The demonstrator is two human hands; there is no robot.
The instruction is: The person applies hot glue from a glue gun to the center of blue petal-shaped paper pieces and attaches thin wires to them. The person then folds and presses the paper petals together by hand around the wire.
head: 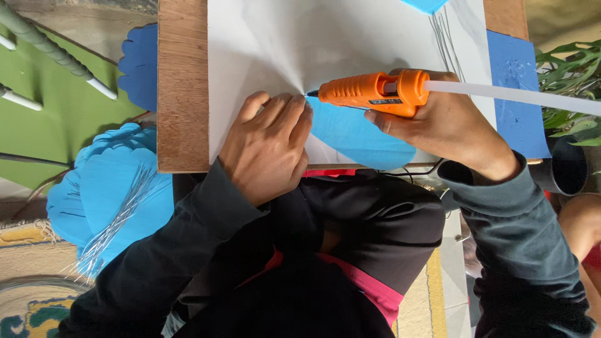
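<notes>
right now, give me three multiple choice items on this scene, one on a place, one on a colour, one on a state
1. Where does the glue gun nozzle point?
A. at the plant
B. at the edge of the blue piece, by the left hand
C. at the green chair

2. What colour is the glue gun's body?
A. orange
B. black
C. green

3. How is the glue gun held?
A. lying loose on the board
B. gripped in the right hand, a glue stick jutting from its back
C. held by both hands

Answers:
1. B, the tip meets the blue piece on the white sheet beside the left fingertips.
2. A, its casing is bright orange.
3. B, the right hand wraps it while the left presses the blue piece.
</notes>
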